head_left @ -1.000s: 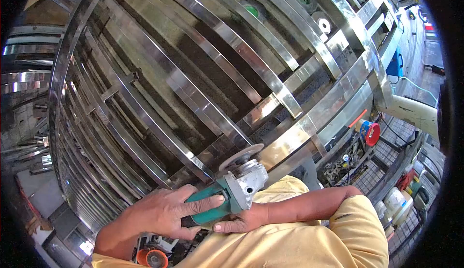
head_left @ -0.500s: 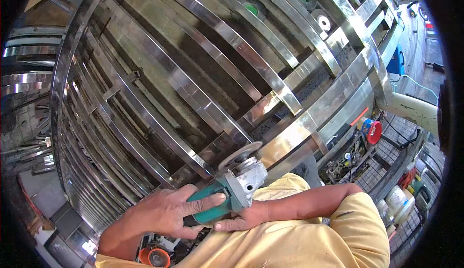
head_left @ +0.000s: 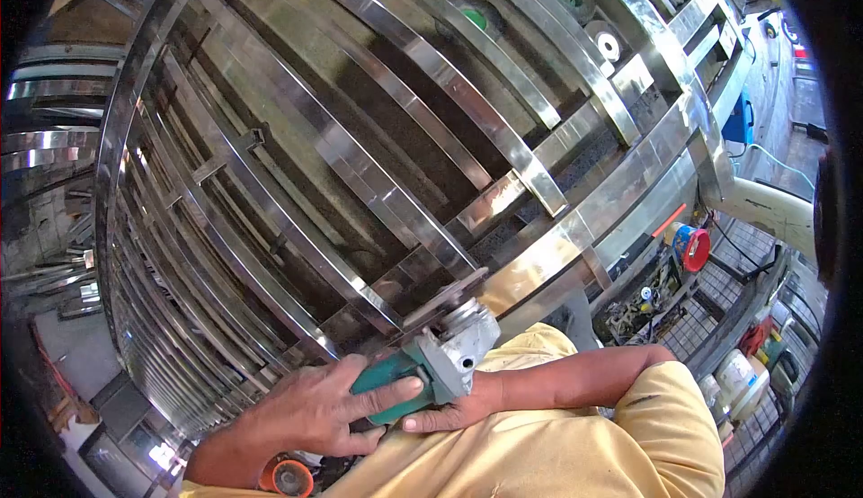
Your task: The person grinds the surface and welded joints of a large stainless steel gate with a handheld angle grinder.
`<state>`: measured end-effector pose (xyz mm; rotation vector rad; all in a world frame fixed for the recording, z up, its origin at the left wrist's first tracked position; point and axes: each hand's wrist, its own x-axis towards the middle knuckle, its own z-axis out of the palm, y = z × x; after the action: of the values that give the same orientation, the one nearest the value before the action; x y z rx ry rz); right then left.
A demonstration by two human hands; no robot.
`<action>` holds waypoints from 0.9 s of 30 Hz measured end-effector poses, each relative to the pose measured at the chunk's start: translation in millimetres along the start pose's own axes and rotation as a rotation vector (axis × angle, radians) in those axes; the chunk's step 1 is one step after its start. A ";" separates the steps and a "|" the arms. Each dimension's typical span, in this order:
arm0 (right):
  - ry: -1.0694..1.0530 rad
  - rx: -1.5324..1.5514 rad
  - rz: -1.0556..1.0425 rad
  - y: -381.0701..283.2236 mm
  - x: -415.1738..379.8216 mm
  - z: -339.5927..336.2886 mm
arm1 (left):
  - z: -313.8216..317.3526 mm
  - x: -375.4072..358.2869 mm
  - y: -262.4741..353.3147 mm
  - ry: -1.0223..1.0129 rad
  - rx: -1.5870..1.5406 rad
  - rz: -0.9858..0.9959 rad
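Observation:
Both hands hold an angle grinder [head_left: 395, 381] with a teal body and a bare metal gear head, close in front of my yellow shirt. My left hand [head_left: 310, 408] wraps over the rear of the body, one finger lying along its top. From the right, my right hand [head_left: 449, 410] grips underneath near the head, its thumb showing and most of its fingers hidden. The thin disc [head_left: 447, 297] appears nearly edge-on, right by the lower rail of a shiny metal frame [head_left: 539, 260] with long parallel bars.
Green round discs [head_left: 473, 20] and a white ring [head_left: 608, 46] lie beyond the bars. At right are a red-rimmed container [head_left: 694, 248], a mesh rack [head_left: 692, 305] and plastic bottles [head_left: 739, 381]. An orange round object [head_left: 289, 477] sits below my left forearm.
The grinder has tilted, so its disc now looks thinner and more edge-on. Both hands keep their hold and have shifted only slightly. The view of the frame has moved a little.

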<state>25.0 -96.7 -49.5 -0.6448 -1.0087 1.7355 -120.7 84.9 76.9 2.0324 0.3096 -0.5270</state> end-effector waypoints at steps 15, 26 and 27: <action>-0.030 0.048 0.061 -2.5 -2.1 -3.5 | -17.0 12.2 -12.4 -0.219 -0.094 -0.069; -0.016 0.080 0.083 -4.4 -2.0 -2.3 | -20.7 11.8 -9.4 -0.240 -0.100 -0.085; -0.031 0.107 0.108 -4.4 -2.2 -2.6 | -21.1 12.4 -9.6 -0.227 -0.099 -0.071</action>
<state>30.0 -97.1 -47.2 -0.6154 -0.9093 1.8852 -108.9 108.0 72.7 1.8508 0.2652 -0.7649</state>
